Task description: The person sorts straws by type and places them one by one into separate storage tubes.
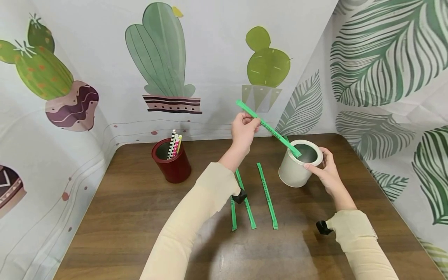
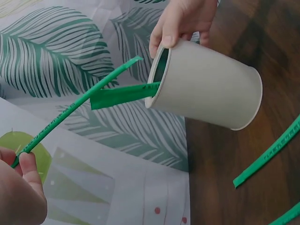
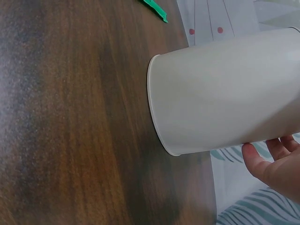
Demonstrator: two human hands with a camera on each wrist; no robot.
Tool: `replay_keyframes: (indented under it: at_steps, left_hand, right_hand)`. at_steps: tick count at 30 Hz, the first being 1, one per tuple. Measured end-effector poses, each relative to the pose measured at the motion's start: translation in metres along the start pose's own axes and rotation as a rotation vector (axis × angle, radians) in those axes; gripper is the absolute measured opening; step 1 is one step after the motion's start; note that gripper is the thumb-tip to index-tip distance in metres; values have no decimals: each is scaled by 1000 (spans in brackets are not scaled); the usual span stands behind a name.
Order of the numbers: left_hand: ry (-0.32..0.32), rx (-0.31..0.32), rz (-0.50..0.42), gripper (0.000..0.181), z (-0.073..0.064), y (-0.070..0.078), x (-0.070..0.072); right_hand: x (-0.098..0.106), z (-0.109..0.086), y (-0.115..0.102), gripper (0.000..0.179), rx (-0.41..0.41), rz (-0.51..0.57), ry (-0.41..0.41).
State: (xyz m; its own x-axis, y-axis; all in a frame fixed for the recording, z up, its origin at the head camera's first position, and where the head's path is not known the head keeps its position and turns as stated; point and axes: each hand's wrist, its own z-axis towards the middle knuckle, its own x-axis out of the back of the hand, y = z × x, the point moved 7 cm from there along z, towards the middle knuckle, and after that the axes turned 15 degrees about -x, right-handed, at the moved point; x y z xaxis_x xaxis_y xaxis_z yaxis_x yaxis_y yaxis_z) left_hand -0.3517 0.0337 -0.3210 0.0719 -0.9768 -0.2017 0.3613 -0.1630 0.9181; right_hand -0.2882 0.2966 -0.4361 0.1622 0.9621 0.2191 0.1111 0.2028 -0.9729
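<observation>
In the head view my left hand (image 1: 244, 132) pinches a green wrapped straw (image 1: 274, 132) between thumb and fingers, near its upper end. The straw slants down to the right, its lower end over the mouth of a cream-white can (image 1: 294, 171). My right hand (image 1: 330, 175) holds that can at its rim, thumb in front and fingers round the far side. Another green wrapped straw (image 2: 123, 95) sticks out of the can in the left wrist view. Seen from the right wrist, the can's side (image 3: 220, 93) has fingertips against it.
Three green wrapped straws lie on the brown table (image 1: 133, 217): one at right (image 1: 267, 197), a middle one (image 1: 249, 214) and a left one (image 1: 233, 217), partly behind my left sleeve. A dark red can (image 1: 176, 168) holds several patterned straws (image 1: 171, 146). A printed cloth hangs behind.
</observation>
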Motion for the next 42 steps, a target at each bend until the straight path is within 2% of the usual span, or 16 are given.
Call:
replay_keyframes:
  at_steps: [3,11,21,27,31,36,42]
  left_hand:
    - [11,-9,5,12,-2,-3,-6]
    - [-1,-13,130,14,-12,-13,-19]
    - [-14,-12,210,11,-23,-26,-36]
    - [-49,31,242,9,-27,-39,-43]
    - [-77,69,226,8,-31,-47,-47]
    - [-128,106,195,8,-37,-56,-53]
    - [-196,171,217,14,-45,-65,-58]
  right_hand:
    - [0,0,0,65,4,3,2]
    - [0,0,-1,64,7,11,2]
    - [0,-2,0,65,-11,5,-2]
    - [-1,-1,0,66,-15,11,-3]
    - [-1,0,0,65,-14,14,-5]
    - [0,0,1,66,-13,13,-8]
    - [-1,1,2,67,-14,29,-8]
